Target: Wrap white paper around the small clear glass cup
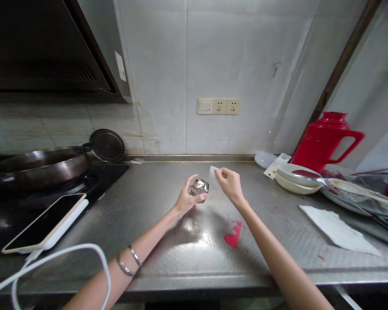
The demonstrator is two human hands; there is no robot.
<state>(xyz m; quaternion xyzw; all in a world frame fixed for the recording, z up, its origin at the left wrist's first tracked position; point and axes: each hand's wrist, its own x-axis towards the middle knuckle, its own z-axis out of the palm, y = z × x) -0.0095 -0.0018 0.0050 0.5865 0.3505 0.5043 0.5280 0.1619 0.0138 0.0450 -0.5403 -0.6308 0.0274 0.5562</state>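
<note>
In the head view, my left hand (186,198) is closed around a small faceted object (200,188), dark and shiny with white triangular patches on its top. Its exact kind is unclear. Just to the right, my right hand (230,183) pinches a thin white piece of paper (212,172) between thumb and fingers. The paper hangs beside the faceted object, and whether they touch is hard to make out. Both hands are held above the metal counter. Below them lies a flat red cutout (233,236) with a jagged edge.
On the left, a pan (48,168) sits on the stove, with a phone (45,221) and its white cable (84,246) nearer me. To the right are a folded white tissue (339,230), stacked bowls (295,183), plates with utensils, and a red thermos (320,140).
</note>
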